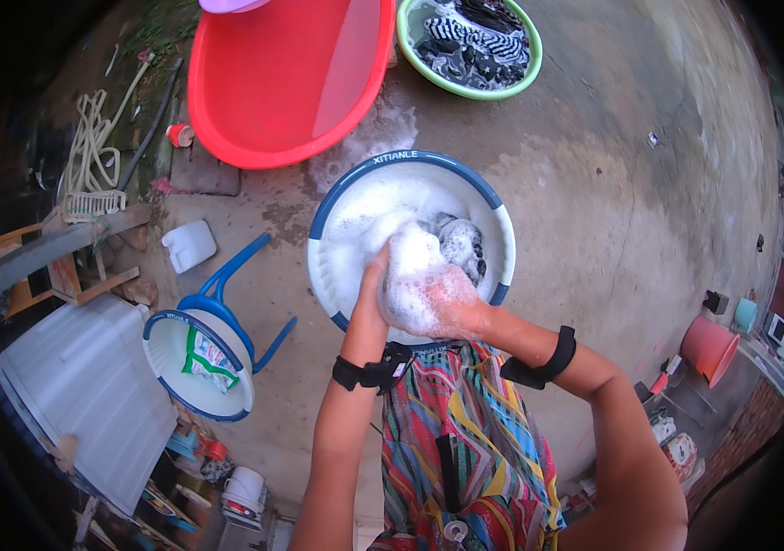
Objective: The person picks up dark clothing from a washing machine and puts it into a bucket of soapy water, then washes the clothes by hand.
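Note:
A round white basin [330, 275] with a blue-and-white rim stands on the ground in front of me, with suds [364, 207] in it. Both my hands meet over its near side, thickly coated in foam. My left hand [375, 286] curls in from the left. My right hand [452, 298] presses against it from the right, its fingers bent under the lather. Whatever lies between them is hidden by a white mound of foam [413, 253]. Just beyond the right hand, a wet dark-and-white cloth [462, 246] pokes out of the suds.
Beyond the basin are a large red tub [282, 92] and a green-rimmed basin [481, 92] of soaking dark clothes. To the left stand a blue stool [211, 298] bearing a smaller basin [155, 354] with a packet inside, a white jug [189, 246] and a grey lidded box [89, 386].

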### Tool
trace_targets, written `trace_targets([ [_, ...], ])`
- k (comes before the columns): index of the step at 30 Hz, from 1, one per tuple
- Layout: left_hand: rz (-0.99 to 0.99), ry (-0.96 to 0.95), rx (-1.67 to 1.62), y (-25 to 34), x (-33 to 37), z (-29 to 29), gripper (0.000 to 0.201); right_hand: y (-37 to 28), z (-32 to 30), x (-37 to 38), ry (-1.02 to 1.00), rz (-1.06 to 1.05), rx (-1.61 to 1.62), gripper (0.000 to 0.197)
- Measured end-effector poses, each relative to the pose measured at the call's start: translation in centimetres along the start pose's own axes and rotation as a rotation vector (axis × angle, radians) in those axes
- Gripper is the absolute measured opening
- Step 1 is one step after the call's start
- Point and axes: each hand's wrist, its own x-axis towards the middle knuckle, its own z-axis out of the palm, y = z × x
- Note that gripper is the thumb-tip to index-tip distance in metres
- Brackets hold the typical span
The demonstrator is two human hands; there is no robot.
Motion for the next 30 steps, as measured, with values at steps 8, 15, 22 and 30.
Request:
trace_targets([
  [8,-0.059,-0.015,-0.267,-0.9,1.0,0.4,0.036,2.6,-2.0,3.6,0.044,0.153,-0.091,0.022],
  [15,0.027,-0.038,-0.209,-0.8,-2.1,2.6,0.034,4.2,-0.9,3.0,0.034,0.461,0.176,0.018],
  [22,0.774,0.461,0.53,2.8,-3.5,3.0,0.027,6.3,-3.1,-0.9,0.139,0.286,-0.02,0.081],
  [30,0.819,0.392,2.096,-1.9,0.1,-0.8,0.067,8.3,1.1,0.3,-0.12,0.347,-0.257,0.071],
])
